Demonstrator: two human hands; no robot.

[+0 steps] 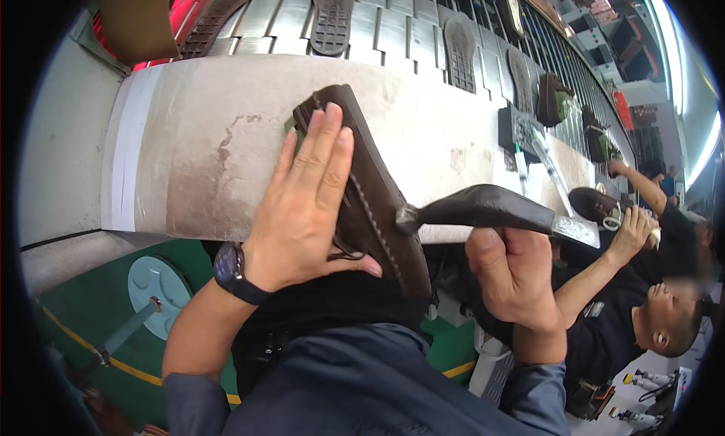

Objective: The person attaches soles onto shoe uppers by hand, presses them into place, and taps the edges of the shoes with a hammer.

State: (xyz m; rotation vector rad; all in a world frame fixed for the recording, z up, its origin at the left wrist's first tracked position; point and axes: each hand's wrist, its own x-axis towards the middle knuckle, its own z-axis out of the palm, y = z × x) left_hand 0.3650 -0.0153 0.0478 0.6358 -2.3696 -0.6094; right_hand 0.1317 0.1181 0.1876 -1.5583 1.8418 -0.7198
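A dark brown shoe (377,187) with pale stitching along its edge lies tilted on its side at the near edge of the worn bench. My left hand (306,187) holds it, long fingers laid together over the upper and thumb at its lower part. My right hand (513,273) is closed round a hammer (483,205) with a dark curved body and a bright flat metal end. The hammer's blunt left end meets or nearly meets the shoe's sole edge; exact contact cannot be told. My fist hides part of the hammer.
Behind the bench (204,149), a slatted metal conveyor (385,28) carries several soles and shoes. A dark box (517,130) with brushes stands at the bench's right. A co-worker (619,323) at the right handles another shoe (593,203). A pale blue disc (157,296) is below left.
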